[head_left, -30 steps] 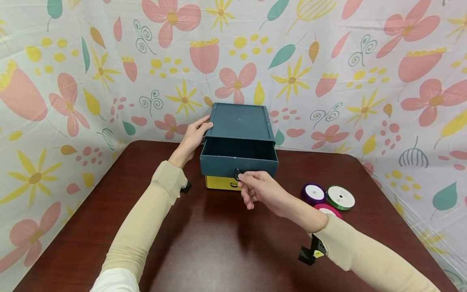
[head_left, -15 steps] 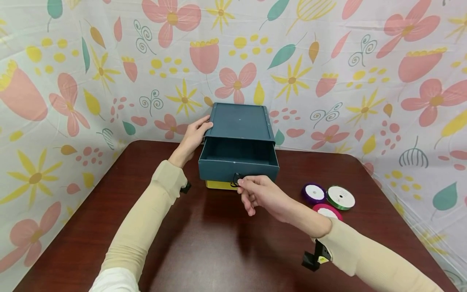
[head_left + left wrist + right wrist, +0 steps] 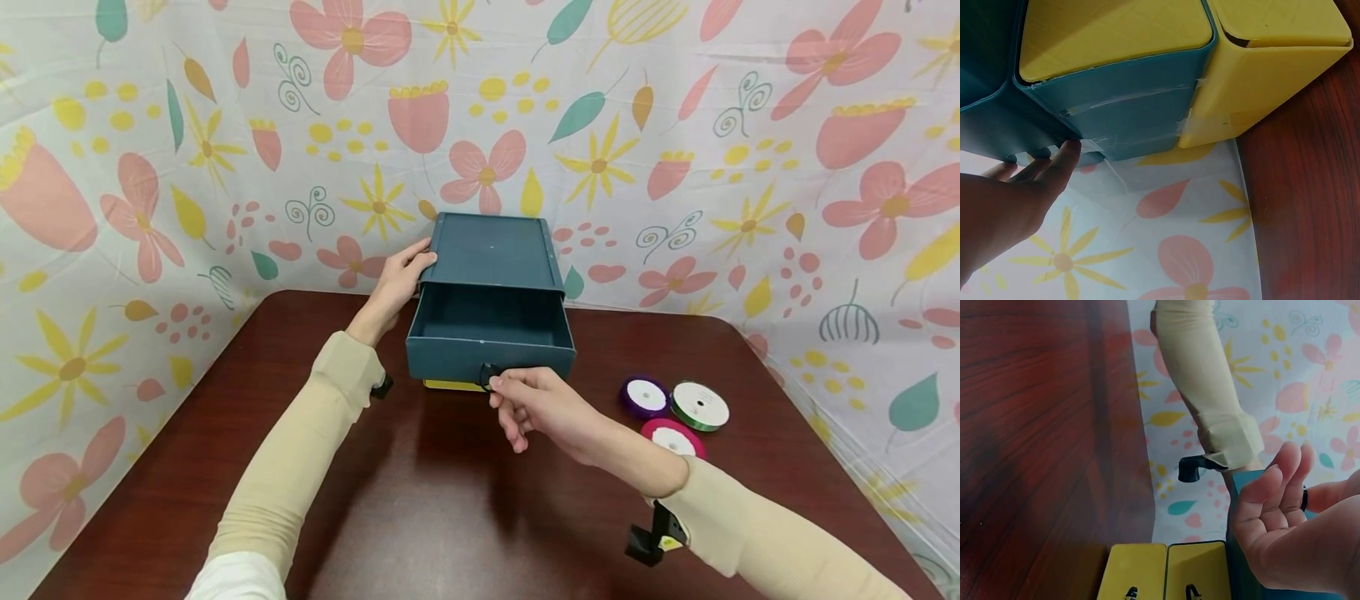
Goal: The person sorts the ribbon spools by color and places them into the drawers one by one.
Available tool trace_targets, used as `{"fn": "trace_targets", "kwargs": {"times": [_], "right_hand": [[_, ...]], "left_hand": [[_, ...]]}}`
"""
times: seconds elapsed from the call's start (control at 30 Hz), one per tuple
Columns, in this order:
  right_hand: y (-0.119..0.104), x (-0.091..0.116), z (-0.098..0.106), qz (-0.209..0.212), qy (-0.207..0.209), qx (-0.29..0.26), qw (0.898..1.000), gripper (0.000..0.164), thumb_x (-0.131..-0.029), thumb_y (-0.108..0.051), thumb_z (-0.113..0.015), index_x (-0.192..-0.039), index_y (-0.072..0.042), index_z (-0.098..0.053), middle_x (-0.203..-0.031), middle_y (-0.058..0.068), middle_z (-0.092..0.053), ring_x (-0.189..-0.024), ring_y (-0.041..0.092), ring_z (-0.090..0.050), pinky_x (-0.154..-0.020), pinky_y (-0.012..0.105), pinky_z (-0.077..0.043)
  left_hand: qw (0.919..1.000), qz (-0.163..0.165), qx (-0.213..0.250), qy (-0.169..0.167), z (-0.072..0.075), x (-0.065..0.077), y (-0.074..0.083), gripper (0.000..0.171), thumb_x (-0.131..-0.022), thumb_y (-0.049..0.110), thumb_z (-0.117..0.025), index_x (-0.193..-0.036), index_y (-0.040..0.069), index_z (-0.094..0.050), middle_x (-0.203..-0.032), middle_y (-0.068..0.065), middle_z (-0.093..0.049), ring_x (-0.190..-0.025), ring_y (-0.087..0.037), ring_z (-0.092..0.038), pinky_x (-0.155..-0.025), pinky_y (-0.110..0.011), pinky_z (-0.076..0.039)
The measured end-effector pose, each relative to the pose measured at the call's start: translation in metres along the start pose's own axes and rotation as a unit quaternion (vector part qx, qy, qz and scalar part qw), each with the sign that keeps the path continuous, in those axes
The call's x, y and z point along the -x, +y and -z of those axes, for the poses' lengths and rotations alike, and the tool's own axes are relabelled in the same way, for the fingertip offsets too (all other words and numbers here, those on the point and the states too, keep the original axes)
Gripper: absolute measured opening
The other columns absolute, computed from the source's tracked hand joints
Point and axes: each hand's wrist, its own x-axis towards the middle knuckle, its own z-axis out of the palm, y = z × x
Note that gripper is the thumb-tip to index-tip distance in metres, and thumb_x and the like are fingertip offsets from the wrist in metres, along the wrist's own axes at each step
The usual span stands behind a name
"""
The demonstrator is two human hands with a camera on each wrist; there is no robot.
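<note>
A stacked drawer unit with a dark teal top stands against the back cloth. Its top teal drawer is pulled out, and the inside looks bare. My right hand pinches the black ring handle on that drawer's front with thumb and forefinger; the other fingers are loosely bent. On the unit's left edge rests my left hand, its thumb on top and its fingers lying fairly straight along the side. Two lower yellow drawers with small black handles show shut in the right wrist view.
Three ribbon spools lie on the dark wooden table at the right: a purple one, a green one and a pink one. Flower-printed cloth hangs behind and at both sides.
The teal drawer has slid further out toward me, with my right hand drawing back on its handle. It now covers more of the yellow drawer below. My left hand stays put.
</note>
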Motion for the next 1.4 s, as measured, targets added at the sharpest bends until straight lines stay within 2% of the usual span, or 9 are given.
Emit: {"fn": "trace_targets", "kwargs": {"times": [0.27,0.4,0.67,0.9,1.07,1.13,1.27,1.4], "right_hand": [[0.001,0.003,0.000,0.003,-0.007,-0.006,1.000,0.030,-0.102,-0.030,-0.047,-0.091,-0.004,-0.055,-0.060,0.000,-0.058,-0.052,0.010,-0.055,-0.057,0.023,-0.053],[0.002,0.005,-0.001,0.004,-0.008,-0.007,1.000,0.028,-0.103,-0.029,-0.047,-0.090,-0.005,-0.055,-0.060,0.000,-0.058,-0.052,0.010,-0.055,-0.057,0.023,-0.053],[0.005,0.005,-0.002,0.006,-0.009,0.000,1.000,0.028,-0.102,-0.028,-0.047,-0.090,-0.005,-0.056,-0.060,0.000,-0.058,-0.051,0.011,-0.055,-0.057,0.023,-0.053],[0.007,0.005,-0.001,0.016,-0.019,0.010,1.000,0.029,-0.103,-0.028,-0.047,-0.092,-0.002,-0.057,-0.062,0.002,-0.059,-0.051,0.011,-0.056,-0.057,0.024,-0.054],[0.005,0.009,0.005,0.018,-0.024,0.047,0.998,0.036,-0.103,-0.032,-0.046,-0.096,0.000,-0.060,-0.064,0.003,-0.062,-0.052,0.013,-0.057,-0.056,0.025,-0.055],[0.002,0.013,0.010,0.019,-0.026,0.072,0.997,0.035,-0.103,-0.031,-0.046,-0.098,0.000,-0.061,-0.066,0.005,-0.063,-0.053,0.017,-0.059,-0.057,0.028,-0.055],[-0.007,0.024,0.027,0.043,-0.028,0.123,0.991,0.028,-0.102,-0.024,-0.047,-0.102,-0.001,-0.062,-0.072,0.012,-0.064,-0.058,0.026,-0.061,-0.063,0.035,-0.058],[-0.017,0.039,0.048,0.064,-0.006,0.159,0.985,0.023,-0.102,-0.019,-0.048,-0.105,-0.002,-0.062,-0.076,0.013,-0.064,-0.064,0.028,-0.064,-0.068,0.038,-0.059]], "left_hand": [[1.0000,-0.002,0.003,0.001,0.000,-0.003,-0.002,0.054,-0.101,0.039,-0.046,-0.152,0.027,-0.032,-0.153,-0.005,-0.038,-0.135,-0.024,-0.044,-0.109,-0.045,-0.040],[1.0000,-0.002,0.001,-0.001,-0.001,-0.002,0.000,0.054,-0.101,0.039,-0.046,-0.152,0.027,-0.033,-0.155,-0.004,-0.035,-0.138,-0.023,-0.040,-0.111,-0.045,-0.038],[0.9999,0.001,-0.010,-0.007,-0.003,0.019,0.024,0.054,-0.103,0.031,-0.043,-0.154,0.017,-0.029,-0.158,-0.009,-0.029,-0.144,-0.026,-0.032,-0.115,-0.046,-0.033],[0.9999,0.003,-0.006,-0.008,-0.003,0.021,0.025,0.054,-0.103,0.030,-0.043,-0.154,0.017,-0.029,-0.159,-0.009,-0.028,-0.144,-0.026,-0.032,-0.114,-0.045,-0.034],[1.0000,0.003,-0.004,-0.007,-0.002,0.020,0.024,0.055,-0.103,0.030,-0.044,-0.154,0.017,-0.029,-0.158,-0.010,-0.030,-0.143,-0.027,-0.033,-0.114,-0.046,-0.034],[1.0000,0.002,-0.002,-0.007,-0.002,0.021,0.024,0.055,-0.103,0.030,-0.044,-0.154,0.017,-0.029,-0.157,-0.010,-0.030,-0.143,-0.027,-0.034,-0.113,-0.046,-0.035],[1.0000,0.000,0.000,-0.009,-0.002,0.021,0.024,0.055,-0.103,0.030,-0.043,-0.154,0.017,-0.029,-0.157,-0.011,-0.032,-0.141,-0.028,-0.037,-0.112,-0.046,-0.037],[1.0000,0.002,-0.004,-0.009,-0.002,0.021,0.025,0.054,-0.103,0.031,-0.043,-0.154,0.017,-0.029,-0.158,-0.009,-0.029,-0.142,-0.027,-0.035,-0.113,-0.046,-0.036]]}}
